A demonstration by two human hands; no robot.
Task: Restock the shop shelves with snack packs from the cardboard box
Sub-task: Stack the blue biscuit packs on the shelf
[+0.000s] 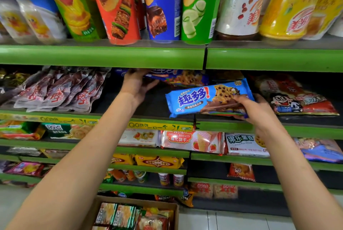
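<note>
My right hand (pixel 250 108) grips the right end of a blue chocolate-chip cookie pack (pixel 196 99), held level in front of the second shelf (pixel 104 116). My left hand (pixel 137 83) reaches under the green shelf edge and holds the left end of another blue cookie pack (pixel 178 76) lying further back on that shelf. The cardboard box (pixel 137 202) stands on the floor below, between my arms, with several snack packs (pixel 118 215) in it.
Tall crisp tubes (pixel 161 3) stand on the top shelf. Brown pouches (pixel 61 90) lie left of my left hand, a red cartoon bag (pixel 300 100) right of my right hand. Lower shelves hold wafer and biscuit packs (pixel 191 140). Pale floor tiles (pixel 232 220) lie beside the box.
</note>
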